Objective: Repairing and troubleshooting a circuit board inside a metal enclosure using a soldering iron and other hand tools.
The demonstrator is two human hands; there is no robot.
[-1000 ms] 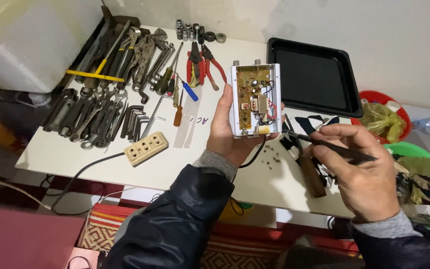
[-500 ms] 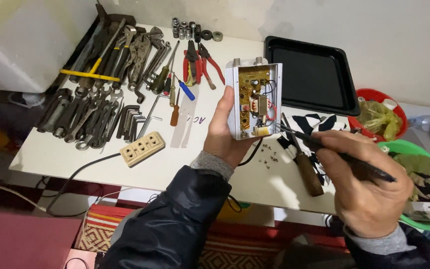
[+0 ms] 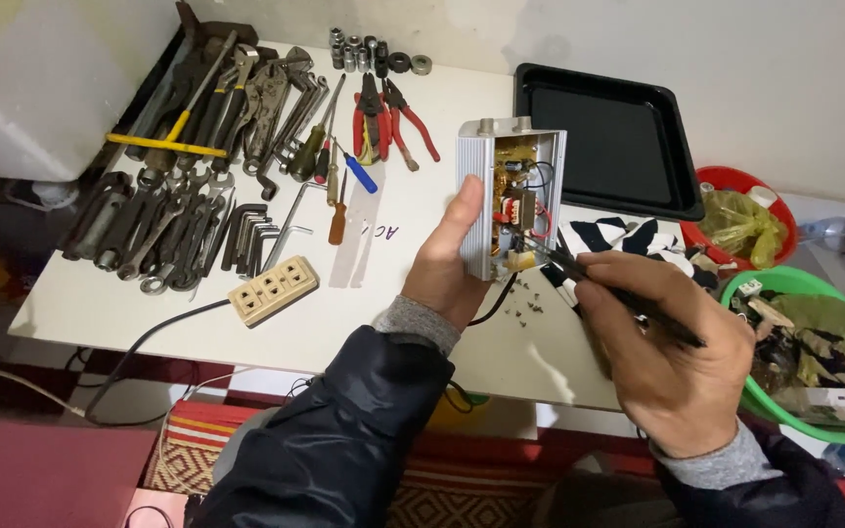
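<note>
Head view: the opened metal electronics box (image 3: 511,196) is being held up above the middle of the white table (image 3: 100,303), its open face toward the camera, showing a circuit board with a small transformer, coloured wires and a capacitor. The left hand (image 3: 447,264) is gripping it by its left wall, thumb lying along the ribbed side and fingers wrapped behind. The casing looks stiff and fairly light, so the bare metal walls are probably the safe place to hold; the board and thin wires inside look fragile and are better left untouched. The right hand (image 3: 672,357) is closed round a slim black tool (image 3: 618,293), pen-fashion, its tip reaching the lower right corner of the box. A black cable is hanging from the bottom of the box, and small screws (image 3: 525,311) are lying on the table just below it. Farther left are lying a beige power strip (image 3: 273,289), hex keys, spanners, and red-handled pliers (image 3: 393,112). A black tray (image 3: 603,137) is sitting at the far right, with a green basin (image 3: 814,293) nearer.
</note>
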